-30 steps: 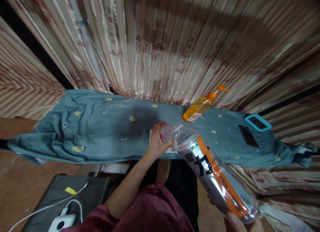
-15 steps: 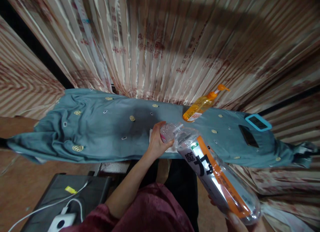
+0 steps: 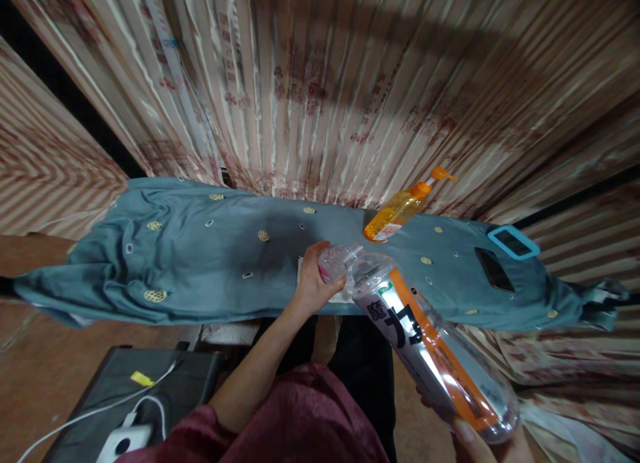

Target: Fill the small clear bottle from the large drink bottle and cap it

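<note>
My left hand (image 3: 316, 283) is closed around a small clear plastic bottle (image 3: 334, 262) with a bit of pink on it. Its mouth points up and to the right. In my right hand (image 3: 483, 443), low at the right, is a large clear bottle (image 3: 430, 350) with a silver and orange label. The large bottle lies tilted, its neck toward the small bottle's mouth; the two necks overlap in view, and I cannot tell whether they touch. Under my left hand lies a white sheet (image 3: 341, 296), partly covered. Behind the bottles stands an orange pump bottle (image 3: 397, 213).
A blue-green cloth (image 3: 200, 256) covers the long narrow table. On its right side lie a dark phone (image 3: 493, 268) and a blue-framed device (image 3: 514, 242). A striped curtain (image 3: 310, 103) hangs behind. At lower left, a white power bank (image 3: 124, 443) with cables rests on a dark stool (image 3: 165, 363).
Both hands keep their hold on the two bottles, which stay at nearly the same tilt. The whole view has shifted very slightly; little else differs.
</note>
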### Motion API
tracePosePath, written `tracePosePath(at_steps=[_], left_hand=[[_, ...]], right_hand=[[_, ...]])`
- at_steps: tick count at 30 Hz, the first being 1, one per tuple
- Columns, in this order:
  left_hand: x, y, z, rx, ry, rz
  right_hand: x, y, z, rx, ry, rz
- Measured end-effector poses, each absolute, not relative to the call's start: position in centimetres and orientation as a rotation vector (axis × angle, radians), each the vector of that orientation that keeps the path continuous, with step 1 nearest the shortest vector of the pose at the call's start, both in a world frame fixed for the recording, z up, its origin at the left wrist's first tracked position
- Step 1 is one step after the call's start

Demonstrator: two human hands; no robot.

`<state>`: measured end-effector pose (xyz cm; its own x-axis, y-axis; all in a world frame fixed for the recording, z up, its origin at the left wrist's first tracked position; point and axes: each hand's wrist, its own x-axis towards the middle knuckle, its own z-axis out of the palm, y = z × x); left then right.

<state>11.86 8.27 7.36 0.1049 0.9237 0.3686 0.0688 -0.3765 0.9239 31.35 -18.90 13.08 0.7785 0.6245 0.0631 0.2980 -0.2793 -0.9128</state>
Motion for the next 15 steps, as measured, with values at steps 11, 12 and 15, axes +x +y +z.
tracePosePath(at_steps=[11, 12, 15], left_hand=[[11.72, 8.24, 7.42, 1.565, 1.025, 1.342], [11.7, 8.24, 7.37, 1.563, 1.025, 1.338], [11.67, 8.26, 7.24, 1.572, 1.027, 1.336]], right_hand=[[31.29, -18.65, 12.82, -1.813, -0.715, 0.453], [31.25, -18.62, 12.88, -1.809, -0.717, 0.451], [30.86, -18.33, 13.43, -1.801, -0.698, 0.433]])
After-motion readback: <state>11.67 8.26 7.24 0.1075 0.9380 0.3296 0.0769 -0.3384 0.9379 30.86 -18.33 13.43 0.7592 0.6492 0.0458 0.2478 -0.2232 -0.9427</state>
